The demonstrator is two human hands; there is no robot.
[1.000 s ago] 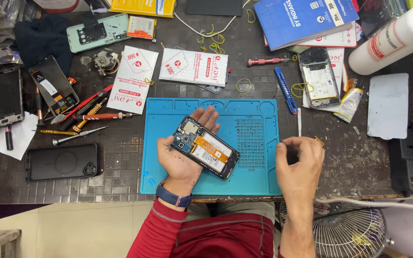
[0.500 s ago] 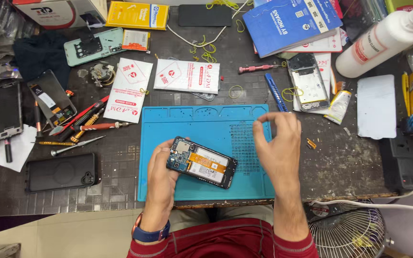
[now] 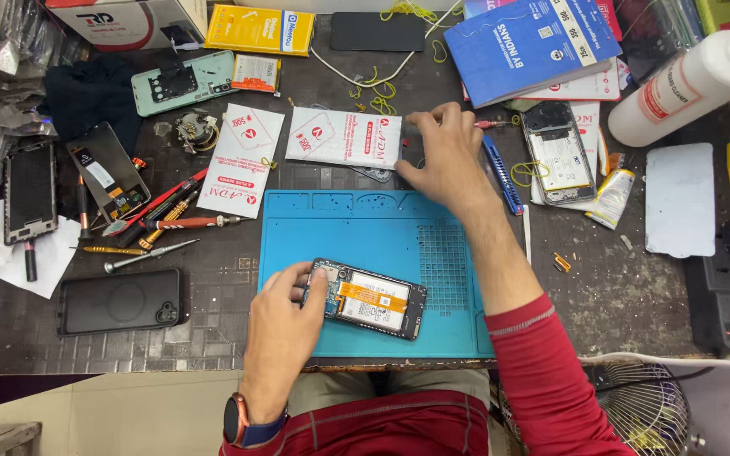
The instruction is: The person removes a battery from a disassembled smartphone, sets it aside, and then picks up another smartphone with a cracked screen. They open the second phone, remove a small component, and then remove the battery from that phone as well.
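Left hand [image 3: 285, 325], grip pinching the opened black smartphone with exposed orange flex cable [image 3: 371, 298] at its 9 o'clock end, on the blue silicone mat [image 3: 382, 228]. Right hand [image 3: 441, 156], fingers spread, rests at 12 o'clock beside a white packet [image 3: 344, 137].

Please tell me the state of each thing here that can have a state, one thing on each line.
opened phone: back cover off, flat on the blue mat
left hand: holds the opened phone at its left end
right hand: reaches past the mat, fingertips at the white packet
second phone: back off, lying flat
white bottle: lying tilted, capped
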